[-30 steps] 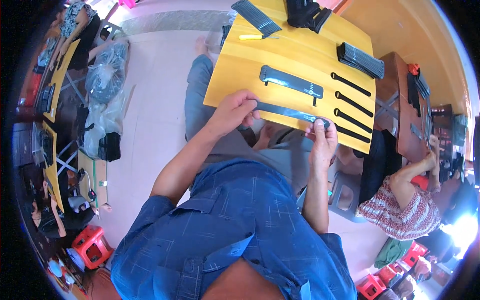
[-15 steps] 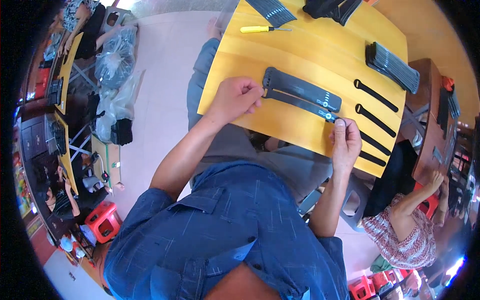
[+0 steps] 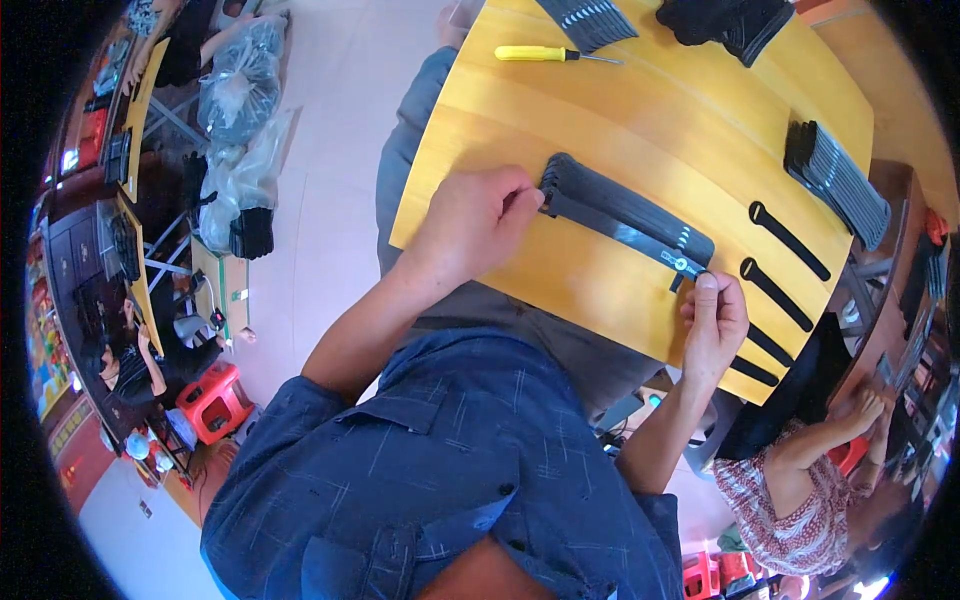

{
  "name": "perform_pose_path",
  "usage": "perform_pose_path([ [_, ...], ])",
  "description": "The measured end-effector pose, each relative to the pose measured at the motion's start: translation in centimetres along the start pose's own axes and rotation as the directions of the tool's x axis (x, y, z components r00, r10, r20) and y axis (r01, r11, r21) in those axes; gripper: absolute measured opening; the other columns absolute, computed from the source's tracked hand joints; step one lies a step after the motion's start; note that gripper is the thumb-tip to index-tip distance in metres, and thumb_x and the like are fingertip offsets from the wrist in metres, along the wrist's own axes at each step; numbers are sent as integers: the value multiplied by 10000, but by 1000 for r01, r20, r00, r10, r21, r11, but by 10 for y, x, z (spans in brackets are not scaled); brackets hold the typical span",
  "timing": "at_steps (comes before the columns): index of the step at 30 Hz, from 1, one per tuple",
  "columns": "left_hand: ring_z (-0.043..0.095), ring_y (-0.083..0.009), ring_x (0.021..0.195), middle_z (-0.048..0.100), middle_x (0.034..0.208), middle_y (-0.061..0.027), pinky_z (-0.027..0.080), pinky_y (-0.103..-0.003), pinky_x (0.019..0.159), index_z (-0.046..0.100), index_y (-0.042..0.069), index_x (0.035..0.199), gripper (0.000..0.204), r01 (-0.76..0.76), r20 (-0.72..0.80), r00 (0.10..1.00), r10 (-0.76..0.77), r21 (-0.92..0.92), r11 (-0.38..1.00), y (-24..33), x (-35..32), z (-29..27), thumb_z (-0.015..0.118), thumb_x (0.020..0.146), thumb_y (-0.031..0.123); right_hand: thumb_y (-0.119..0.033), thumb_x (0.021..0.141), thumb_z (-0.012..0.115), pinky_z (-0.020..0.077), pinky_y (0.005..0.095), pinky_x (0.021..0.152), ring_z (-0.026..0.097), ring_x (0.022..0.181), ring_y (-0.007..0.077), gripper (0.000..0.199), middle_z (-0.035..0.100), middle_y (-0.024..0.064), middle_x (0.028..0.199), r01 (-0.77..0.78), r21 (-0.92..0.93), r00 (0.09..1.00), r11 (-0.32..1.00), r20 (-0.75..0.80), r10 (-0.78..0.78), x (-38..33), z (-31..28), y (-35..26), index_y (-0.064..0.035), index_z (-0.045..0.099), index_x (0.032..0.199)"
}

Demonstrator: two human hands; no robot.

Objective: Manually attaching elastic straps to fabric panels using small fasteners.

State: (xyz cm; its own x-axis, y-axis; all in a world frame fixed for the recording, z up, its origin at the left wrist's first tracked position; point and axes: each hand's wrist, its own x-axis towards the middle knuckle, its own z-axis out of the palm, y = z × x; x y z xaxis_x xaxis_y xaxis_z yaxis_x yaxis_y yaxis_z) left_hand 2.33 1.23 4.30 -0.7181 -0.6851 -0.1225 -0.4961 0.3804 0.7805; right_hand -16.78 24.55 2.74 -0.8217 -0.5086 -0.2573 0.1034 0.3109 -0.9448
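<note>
the left hand (image 3: 472,225) pinches the near end of a fanned stack of flat black strips (image 3: 625,215) lying on the smooth yellow wooden board (image 3: 560,110), while the right hand (image 3: 712,325) has its fingertips closed on the far end by a small round silvery rivet. beyond them lie separate matte black straps (image 3: 788,240) with rounded heads, a ribbed black bundle (image 3: 835,180), and a yellow-handled screwdriver (image 3: 555,54) at the board's far edge.

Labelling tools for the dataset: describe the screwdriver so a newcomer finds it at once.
Start at the yellow wooden board on the person's lap. Along its far edge, beyond the left hand, lies the screwdriver, alone on bare wood. Its yellow handle sets it apart: everything else on the board is black strips and stacks.
</note>
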Motion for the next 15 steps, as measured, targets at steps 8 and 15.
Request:
perform_pose_path([
  [8,579,-264,543,598,655,-152,433,-379,519,673,30,850,173,29,37,999,-31,49,998,-2,5,1,685,933,180,-197,1028,658,387,193,575,481,635,31,198,557,-47,714,-5,-48,999,999,-35,4,0,2,0,-39,637,911],
  [15,579,-266,535,595,644,-150,436,-379,516,667,30,837,179,26,30,999,-27,58,998,-4,8,1,682,928,183,-192,1026,661,378,189,569,471,633,25,194,553,-50,712,38,-57,999,998,-30,-39,-2,4,2,-32,645,918],
])
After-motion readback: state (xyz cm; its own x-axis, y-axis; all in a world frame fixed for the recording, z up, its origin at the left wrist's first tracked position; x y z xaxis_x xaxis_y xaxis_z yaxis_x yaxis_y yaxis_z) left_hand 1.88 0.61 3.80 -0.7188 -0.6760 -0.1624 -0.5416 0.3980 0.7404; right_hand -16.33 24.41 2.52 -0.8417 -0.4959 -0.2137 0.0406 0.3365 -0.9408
